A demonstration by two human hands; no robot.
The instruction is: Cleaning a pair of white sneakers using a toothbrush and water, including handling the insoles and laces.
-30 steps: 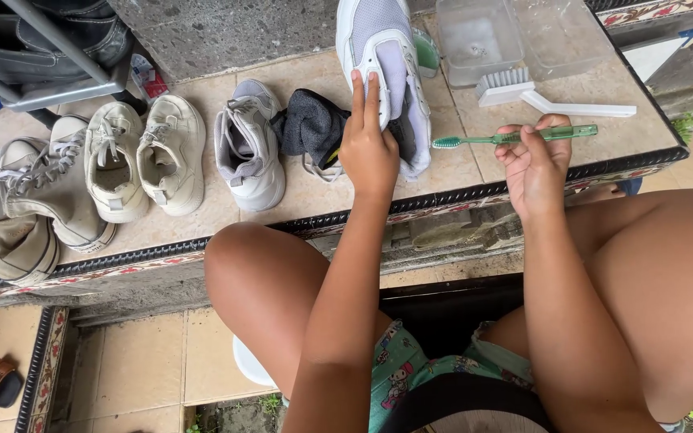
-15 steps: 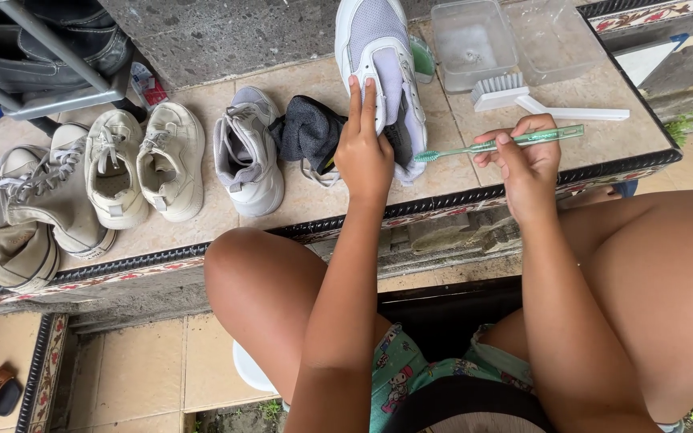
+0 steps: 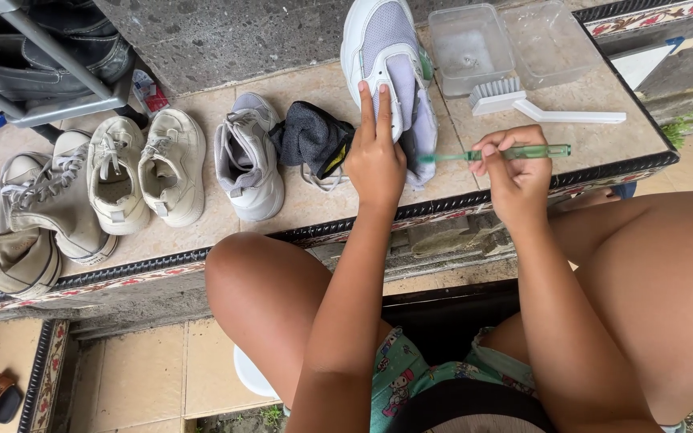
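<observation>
Toothbrush (image 3: 497,152) tip now at the white sneaker (image 3: 389,76) — earlier it pointed clear of it. Right hand (image 3: 515,172) pinches its green handle; left hand (image 3: 374,156) lies flat on sneaker, fingers straight, w/ nothing grasped — on tiled ledge (image 3: 322,204).

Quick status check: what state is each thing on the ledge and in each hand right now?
Left hand: flat on the white sneaker, fingers extended.
Right hand: gripping the green toothbrush.
White sneaker: lying on the ledge, pinned by the left hand.
Green toothbrush: held level, head toward the sneaker.
White brush: lying unused.
Clear tubs: open, no lids.
Grey sneaker: upright, laced.
Dark cloth: crumpled.
</observation>
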